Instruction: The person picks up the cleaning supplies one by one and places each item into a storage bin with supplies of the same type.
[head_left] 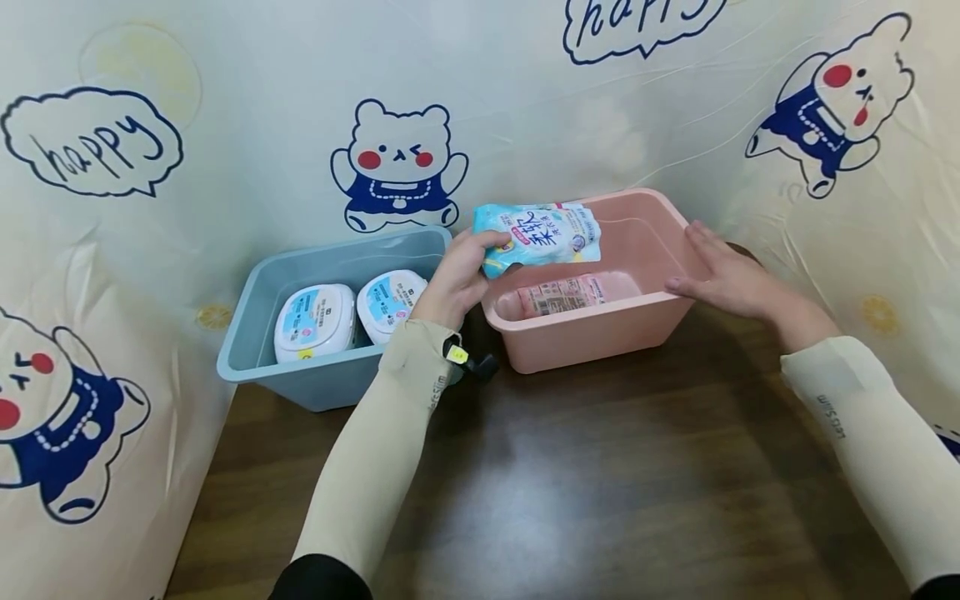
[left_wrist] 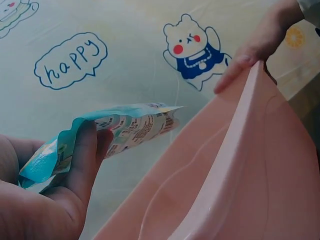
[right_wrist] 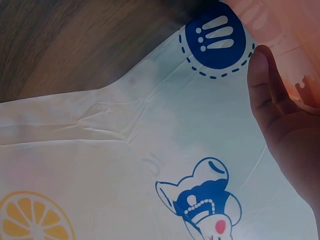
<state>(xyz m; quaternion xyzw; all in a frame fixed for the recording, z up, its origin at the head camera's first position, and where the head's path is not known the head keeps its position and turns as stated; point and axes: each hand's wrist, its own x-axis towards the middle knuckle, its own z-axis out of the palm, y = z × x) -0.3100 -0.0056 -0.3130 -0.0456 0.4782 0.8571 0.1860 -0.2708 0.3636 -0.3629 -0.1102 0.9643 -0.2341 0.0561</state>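
My left hand (head_left: 457,279) pinches one end of a light-blue and white printed soft pouch (head_left: 543,236). The pouch is held level above the left part of a pink plastic bin (head_left: 600,329); its back, with small print, shows in the left wrist view. At the bin's right end, my right hand (head_left: 723,271) rests against the rim and wall with fingers and thumb fairly straight. A pink packet with a printed label (head_left: 562,296) lies on the bin's floor. In the right wrist view, the right hand (right_wrist: 282,110) touches the bin's pink wall (right_wrist: 295,45).
A blue plastic bin (head_left: 247,333) stands left of the pink one, near my left forearm. Two white lidded tubs (head_left: 315,321) with blue labels sit inside it. Both bins stand on a dark wooden table (head_left: 585,467), against a cloth backdrop (head_left: 262,167) printed with bears.
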